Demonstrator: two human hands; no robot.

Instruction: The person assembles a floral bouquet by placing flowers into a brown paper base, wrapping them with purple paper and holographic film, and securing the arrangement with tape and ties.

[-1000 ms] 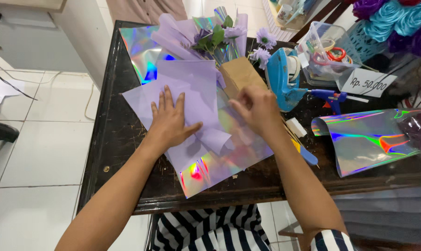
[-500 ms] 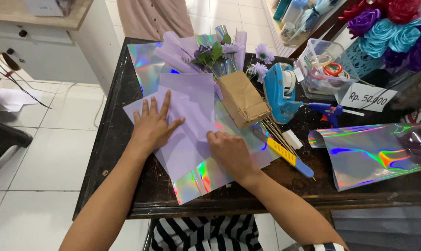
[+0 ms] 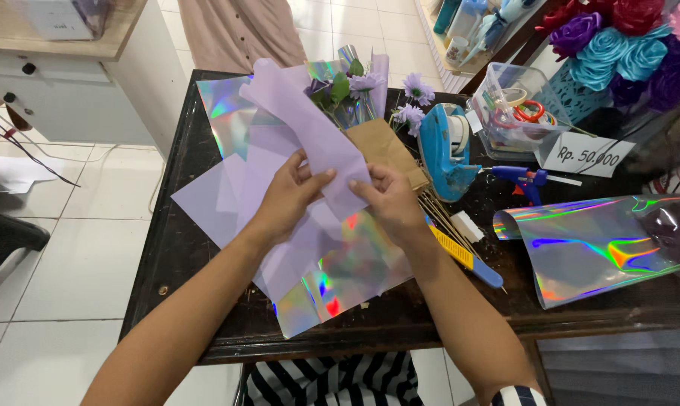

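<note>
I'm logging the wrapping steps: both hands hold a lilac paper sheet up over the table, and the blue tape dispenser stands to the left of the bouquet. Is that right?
Not quite. The head view shows the blue tape dispenser to the right of the bouquet, not the left. The rest holds: the left hand and right hand both hold the lilac paper sheet above the table.

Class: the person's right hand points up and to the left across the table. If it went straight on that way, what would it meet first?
The right hand already pinches the lilac sheet; straight on, it would probably meet the left hand first, though depth is unclear.
</note>
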